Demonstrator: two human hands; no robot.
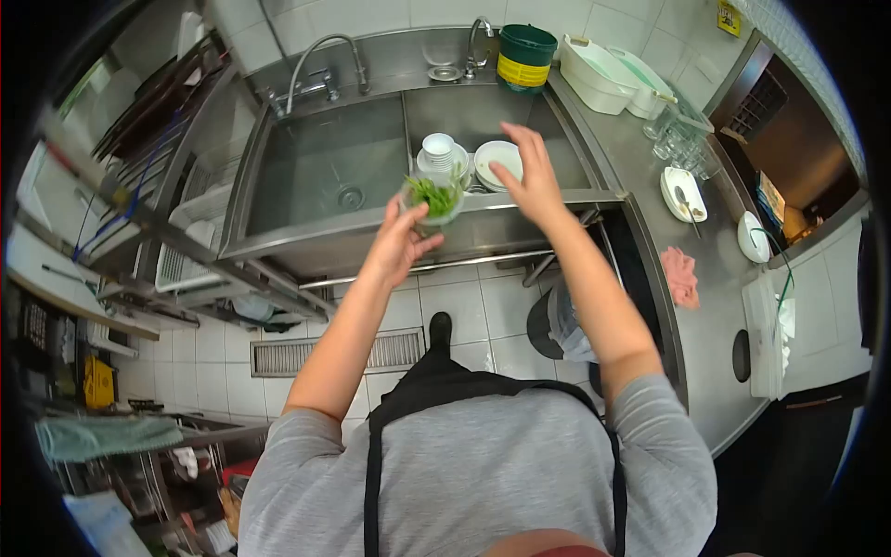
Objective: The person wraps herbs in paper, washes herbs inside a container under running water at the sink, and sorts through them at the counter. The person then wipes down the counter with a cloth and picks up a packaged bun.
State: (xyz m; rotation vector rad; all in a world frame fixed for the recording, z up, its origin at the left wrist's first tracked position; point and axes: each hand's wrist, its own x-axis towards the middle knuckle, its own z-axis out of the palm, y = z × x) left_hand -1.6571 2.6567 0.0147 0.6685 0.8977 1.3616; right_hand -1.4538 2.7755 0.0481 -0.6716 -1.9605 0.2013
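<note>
My left hand (402, 249) grasps a small round bowl of clear, see-through material (453, 213), thumb against its side and fingers beneath. Slender bright-green leaves or stems (432, 196) fill the bowl and poke up past its rim. I have it over the front edge of a wide stainless-steel sink (316, 153), near the divider between the two basins.

My right hand (536, 184) is released, its fingers spread and grasping nothing; from this view it overlaps the right side of a stack of round white plates (495, 160), and I cannot tell whether it touches them. Just left of those plates, in the right-hand basin, is a pile of small white cups or bowls (438, 145) sitting on white dishes.

Behind the basins rises a curved metal tap (320, 46), and at the back right corner is a dark-green tub with a yellow band (526, 63). On the steel counter (640, 190) to my right are clear drinking glasses (676, 147), a white oval dish holding a spoon (680, 193), and a crumpled pink cloth (680, 277).
</note>
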